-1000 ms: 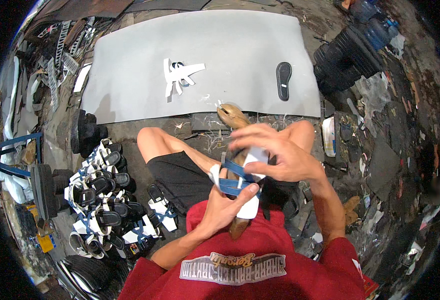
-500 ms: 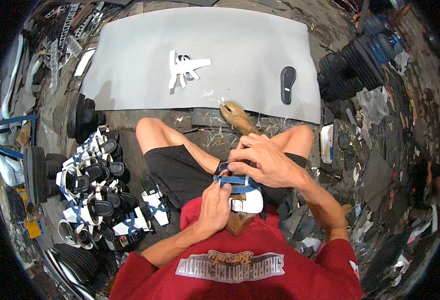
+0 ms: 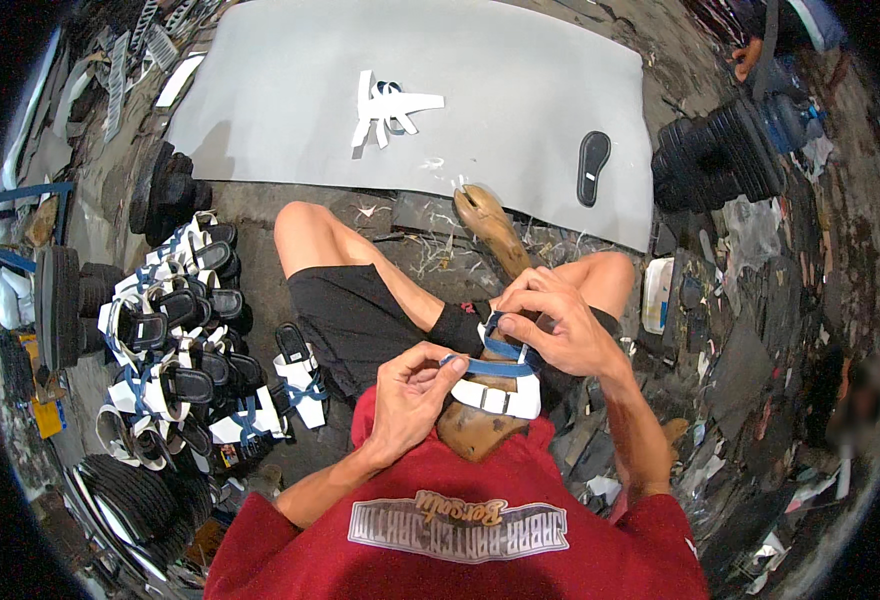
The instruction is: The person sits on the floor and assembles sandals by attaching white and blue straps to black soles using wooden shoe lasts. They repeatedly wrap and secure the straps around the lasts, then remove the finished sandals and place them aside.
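A brown shoe last (image 3: 473,432) lies in my lap with a sandal upper (image 3: 526,397) of white and blue straps around it. A buckle sits on its white band. My left hand (image 3: 410,397) pinches the near end of the blue strap (image 3: 490,368) on the left side. On the far side, my right hand (image 3: 557,328) is closed, thumb and fingers on the upper's far blue strap. Part of that strap is hidden under the fingers. Beyond my hands, a second brown last (image 3: 492,228) lies on the ground between my legs.
A large grey sheet (image 3: 280,90) spreads ahead, bearing a white strap set (image 3: 390,108) and a black insole (image 3: 592,168). Finished-looking sandals (image 3: 192,385) are heaped at left. Stacked black soles (image 3: 715,155) stand at right, beside scattered scraps (image 3: 740,440).
My left hand has shifted up along the upper and now pinches the blue strap from outside. The right hand has moved slightly right and down. The whole view has shifted a little.
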Demonstrator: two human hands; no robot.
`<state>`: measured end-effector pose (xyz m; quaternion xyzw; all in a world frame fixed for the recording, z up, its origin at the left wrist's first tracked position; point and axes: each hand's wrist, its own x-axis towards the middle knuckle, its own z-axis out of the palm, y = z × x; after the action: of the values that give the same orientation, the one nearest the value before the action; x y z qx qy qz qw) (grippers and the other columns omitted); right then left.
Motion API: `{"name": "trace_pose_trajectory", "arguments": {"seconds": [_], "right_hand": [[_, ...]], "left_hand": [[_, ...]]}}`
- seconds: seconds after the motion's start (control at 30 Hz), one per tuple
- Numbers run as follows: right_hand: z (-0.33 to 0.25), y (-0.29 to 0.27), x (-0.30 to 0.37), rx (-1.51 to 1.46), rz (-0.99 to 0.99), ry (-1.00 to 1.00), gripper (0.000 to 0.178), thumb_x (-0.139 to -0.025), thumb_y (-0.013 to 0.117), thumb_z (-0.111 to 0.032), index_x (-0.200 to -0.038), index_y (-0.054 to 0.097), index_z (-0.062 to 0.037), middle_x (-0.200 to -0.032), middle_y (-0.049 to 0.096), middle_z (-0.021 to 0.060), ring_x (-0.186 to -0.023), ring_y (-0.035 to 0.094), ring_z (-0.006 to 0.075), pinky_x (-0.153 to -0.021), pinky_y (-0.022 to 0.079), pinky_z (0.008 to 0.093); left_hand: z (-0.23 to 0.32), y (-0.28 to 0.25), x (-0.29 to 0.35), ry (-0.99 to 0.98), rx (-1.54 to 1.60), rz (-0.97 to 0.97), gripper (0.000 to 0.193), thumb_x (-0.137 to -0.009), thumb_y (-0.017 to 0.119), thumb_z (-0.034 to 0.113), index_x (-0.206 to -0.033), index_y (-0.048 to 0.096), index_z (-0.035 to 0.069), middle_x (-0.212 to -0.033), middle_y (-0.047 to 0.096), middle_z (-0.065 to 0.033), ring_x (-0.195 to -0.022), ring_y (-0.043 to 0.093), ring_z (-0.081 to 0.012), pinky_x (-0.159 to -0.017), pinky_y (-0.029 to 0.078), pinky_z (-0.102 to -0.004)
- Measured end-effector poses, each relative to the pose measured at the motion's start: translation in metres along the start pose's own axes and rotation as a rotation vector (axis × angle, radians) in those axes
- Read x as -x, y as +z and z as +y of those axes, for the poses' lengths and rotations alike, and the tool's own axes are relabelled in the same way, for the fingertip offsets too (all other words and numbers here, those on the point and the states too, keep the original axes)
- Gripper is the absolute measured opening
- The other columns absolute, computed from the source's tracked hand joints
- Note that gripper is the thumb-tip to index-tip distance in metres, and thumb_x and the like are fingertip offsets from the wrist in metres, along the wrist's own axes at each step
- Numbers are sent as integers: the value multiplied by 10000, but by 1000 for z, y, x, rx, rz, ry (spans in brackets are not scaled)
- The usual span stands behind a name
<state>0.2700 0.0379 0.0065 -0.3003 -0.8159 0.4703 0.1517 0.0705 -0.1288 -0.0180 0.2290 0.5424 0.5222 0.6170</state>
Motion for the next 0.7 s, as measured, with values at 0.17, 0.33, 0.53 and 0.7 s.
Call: {"name": "trace_pose_trajectory", "arguments": {"seconds": [0.17,0.33,0.53,0.7], "right_hand": [[-3,1,-1,-2,3,-19,189,-974,766,-235,-1001,760,-48,-1020,669,70,-1016,606,268,-937,457,409],[-7,2,0,-17,15,-73,175,-947,781,-222,-988,768,-52,-1043,689,68,-1025,617,264,-937,457,408],[-5,4,7,-48,27,-82,182,-925,798,-230,-962,777,-53,-1071,701,54,-1039,622,256,-941,455,410],[-19,-1,9,-32,-18,-103,178,-927,797,-233,-954,782,-58,-1059,698,49,-1040,620,261,-954,451,416]], "left_hand": [[-4,-15,-7,-18,-63,-84,186,-1080,696,171,-1059,725,-12,-971,730,-5,-861,623,-55,-765,519,-252],[-27,-24,-15,-93,129,-142,173,-1071,694,171,-1069,726,1,-975,722,-6,-871,632,-71,-804,525,-268],[-49,-25,-20,-237,452,-257,172,-1064,669,148,-1156,701,7,-1107,707,-63,-1007,659,-131,-919,530,-297],[-63,-19,-24,-476,700,-488,432,-1096,621,175,-1495,545,27,-1404,640,-75,-1239,610,-164,-1103,481,-347]]}}
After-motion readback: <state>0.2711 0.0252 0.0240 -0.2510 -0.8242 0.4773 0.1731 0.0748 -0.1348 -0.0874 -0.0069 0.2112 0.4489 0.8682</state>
